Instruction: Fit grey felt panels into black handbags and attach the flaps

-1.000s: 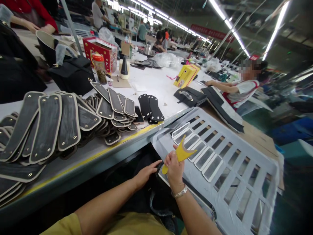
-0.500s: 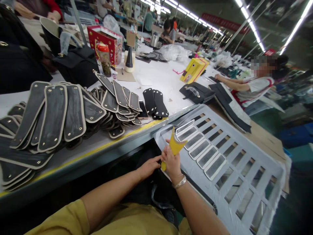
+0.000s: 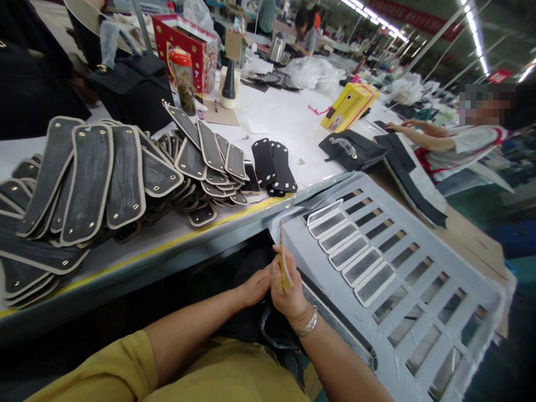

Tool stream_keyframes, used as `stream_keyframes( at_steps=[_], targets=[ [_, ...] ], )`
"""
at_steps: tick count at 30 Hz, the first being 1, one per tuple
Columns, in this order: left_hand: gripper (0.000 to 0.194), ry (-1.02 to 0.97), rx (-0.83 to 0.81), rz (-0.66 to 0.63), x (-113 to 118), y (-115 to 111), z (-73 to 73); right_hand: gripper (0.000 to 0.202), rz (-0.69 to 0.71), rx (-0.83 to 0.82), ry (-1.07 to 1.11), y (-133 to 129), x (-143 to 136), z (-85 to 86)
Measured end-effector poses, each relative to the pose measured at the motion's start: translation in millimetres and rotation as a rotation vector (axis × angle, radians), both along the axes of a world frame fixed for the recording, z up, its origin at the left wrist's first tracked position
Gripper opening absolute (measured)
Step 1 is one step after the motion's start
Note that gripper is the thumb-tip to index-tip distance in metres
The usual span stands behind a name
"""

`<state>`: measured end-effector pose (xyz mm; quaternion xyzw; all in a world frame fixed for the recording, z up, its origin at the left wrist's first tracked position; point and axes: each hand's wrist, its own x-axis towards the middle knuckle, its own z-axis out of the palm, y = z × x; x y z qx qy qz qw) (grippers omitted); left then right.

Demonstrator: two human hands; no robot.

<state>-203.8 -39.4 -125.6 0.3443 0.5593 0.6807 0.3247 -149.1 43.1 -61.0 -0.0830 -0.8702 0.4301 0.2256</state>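
Observation:
My right hand [image 3: 288, 287] is closed around a flat yellow piece [image 3: 285, 268], which stands upright out of the fist and shows nearly edge-on. Against it rests my left hand [image 3: 256, 286], its fingers pressed together and curled; the fingertips are hidden behind the right hand, so what they grip does not show. Just right of the hands, a row of pale-edged dark strips [image 3: 349, 251] lies on a slotted grey tray [image 3: 335, 298]. To the left, a large pile of dark panels with pale borders and metal eyelets [image 3: 87, 184] covers the table edge.
On the white table [image 3: 293, 111] are black notched pieces [image 3: 274, 164], a phone [image 3: 251, 178], a jar with a red lid [image 3: 183, 81], a yellow box [image 3: 349, 106] and a black bag [image 3: 129, 89]. A co-worker [image 3: 456, 137] sits at the right beside dark panels [image 3: 412, 178].
The yellow piece has turned from showing its broad face to nearly edge-on. My left hand has moved closer against the right. The view has shifted slightly.

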Motion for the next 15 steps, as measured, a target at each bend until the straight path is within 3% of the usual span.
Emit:
stream_keyframes(
  at_steps=[2,3,6,8,12,15],
  targets=[
    [0.051,0.006,-0.036,0.019,1.6,0.6,-0.7,0.044,0.071,0.115,-0.012,-2.2,-5.0,0.9],
    [0.051,0.021,-0.047,0.012,1.8,0.1,0.3,0.043,0.063,0.089,-0.016,-3.4,-7.6,2.8],
    [0.050,0.101,-0.074,-0.070,-0.8,-3.8,6.4,0.035,-0.096,-0.273,0.006,1.7,-8.3,15.9],
    [0.051,0.193,-0.136,-0.132,-4.6,-6.8,12.4,0.031,-0.238,-0.541,0.077,18.1,6.3,30.4],
    [0.052,0.681,-0.331,-0.208,-10.7,-4.7,31.8,0.034,-0.510,-0.806,0.263,71.4,88.6,57.6],
    [0.064,1.105,-0.302,-0.363,-9.8,10.1,49.8,0.043,-0.793,-0.837,0.237,95.2,175.9,57.6]
  ],
)
